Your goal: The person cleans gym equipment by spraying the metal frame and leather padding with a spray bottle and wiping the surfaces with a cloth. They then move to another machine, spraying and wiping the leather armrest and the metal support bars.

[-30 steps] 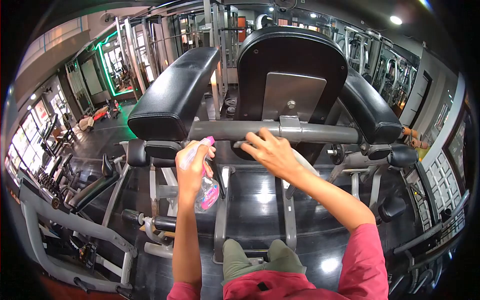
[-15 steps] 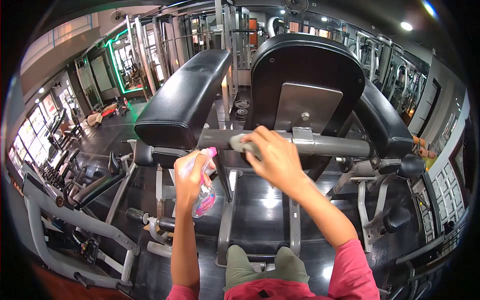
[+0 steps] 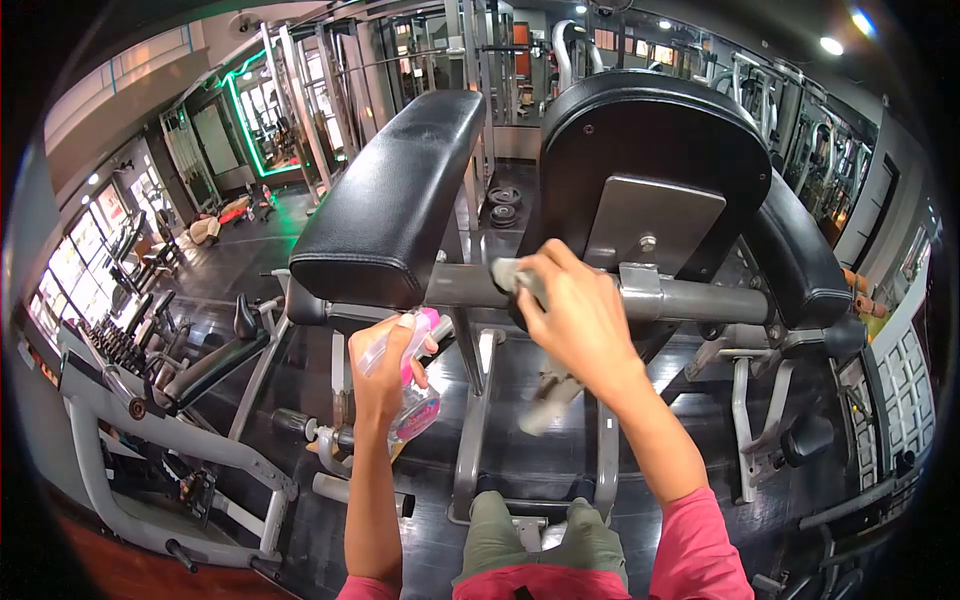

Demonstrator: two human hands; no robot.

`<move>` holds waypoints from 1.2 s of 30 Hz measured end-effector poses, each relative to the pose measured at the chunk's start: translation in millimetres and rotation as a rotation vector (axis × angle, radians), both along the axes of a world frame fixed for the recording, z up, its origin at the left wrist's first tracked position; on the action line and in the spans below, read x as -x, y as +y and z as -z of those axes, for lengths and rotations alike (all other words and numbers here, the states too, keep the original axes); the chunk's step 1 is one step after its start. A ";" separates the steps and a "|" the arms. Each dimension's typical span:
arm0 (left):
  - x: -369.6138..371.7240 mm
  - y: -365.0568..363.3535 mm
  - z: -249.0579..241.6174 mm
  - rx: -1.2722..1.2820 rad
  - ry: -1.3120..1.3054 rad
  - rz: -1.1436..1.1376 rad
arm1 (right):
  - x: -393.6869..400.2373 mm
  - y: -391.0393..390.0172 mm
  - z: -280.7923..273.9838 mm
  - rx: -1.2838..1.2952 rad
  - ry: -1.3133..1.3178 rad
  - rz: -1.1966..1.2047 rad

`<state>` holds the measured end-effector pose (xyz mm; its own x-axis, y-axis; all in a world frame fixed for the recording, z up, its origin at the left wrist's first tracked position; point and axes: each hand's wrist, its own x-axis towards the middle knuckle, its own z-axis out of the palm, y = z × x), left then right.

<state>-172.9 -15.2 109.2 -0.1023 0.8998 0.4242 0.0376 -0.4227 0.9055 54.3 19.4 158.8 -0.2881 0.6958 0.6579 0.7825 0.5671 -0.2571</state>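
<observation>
My left hand (image 3: 388, 368) is wrapped round a clear spray bottle (image 3: 415, 415) with a pink nozzle, held upright below the left black pad (image 3: 385, 200). My right hand (image 3: 575, 315) grips a grey cloth (image 3: 515, 280) against the grey metal crossbar (image 3: 690, 298). A loose end of the cloth hangs beneath the hand, blurred. Behind the bar stands a large rounded black backrest (image 3: 660, 130) with a bolted metal plate (image 3: 655, 225).
Another black pad (image 3: 795, 245) slopes down at the right. Grey machine frames (image 3: 180, 440) stand at the lower left. Weight plates (image 3: 505, 205) lie on the floor behind, and a mirror with a green light strip (image 3: 240, 125) is at the back left.
The view has shifted, so the machine sits further right. The cloth in my right hand now has an end hanging down. My left hand still holds the bottle, closer below the left pad.
</observation>
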 end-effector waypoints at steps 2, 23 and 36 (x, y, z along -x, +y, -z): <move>-2.8 -3.3 -3.5 0.003 0.008 -0.023 | 23.0 12.7 10.4 -0.120 -0.006 -0.128; -2.4 5.2 3.7 -0.017 -0.038 0.026 | 47.3 19.1 24.0 -0.187 -0.024 -0.017; 4.0 11.6 5.5 -0.014 -0.095 0.123 | -2.0 4.8 53.5 -0.372 -0.235 -0.077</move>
